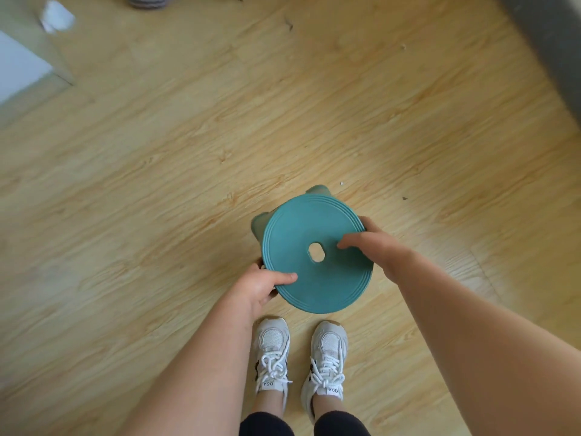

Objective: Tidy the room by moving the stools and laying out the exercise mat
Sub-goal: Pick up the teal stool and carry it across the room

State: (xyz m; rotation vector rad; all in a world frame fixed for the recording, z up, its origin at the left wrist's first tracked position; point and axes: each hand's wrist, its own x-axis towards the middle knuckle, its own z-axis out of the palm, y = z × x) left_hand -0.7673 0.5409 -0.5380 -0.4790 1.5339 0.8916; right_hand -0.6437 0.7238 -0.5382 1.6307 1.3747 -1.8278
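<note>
A round teal plastic stool [301,231] over a wood-plank floor [188,152]. The left hand [261,287] and right hand [377,247] clasp opposite seat rims, a balanced grip suited to carrying.

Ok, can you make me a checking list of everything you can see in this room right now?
Surface: light wood-grain plank floor.
Job's things: one teal round plastic stool with a hole in its seat, just ahead of the white lace-up sneakers; exercise mat, nothing seen.
Clutter: small dark specks on the floor; white crumpled scrap at top left.
Hands: left hand grips the stool's near rim, thumb on top; right hand holds the opposite rim, fingers on the seat.
Cables: nothing seen.
Surroundings: grey striped object at the top edge and grey surface at right, both too cut off to identify.
</note>
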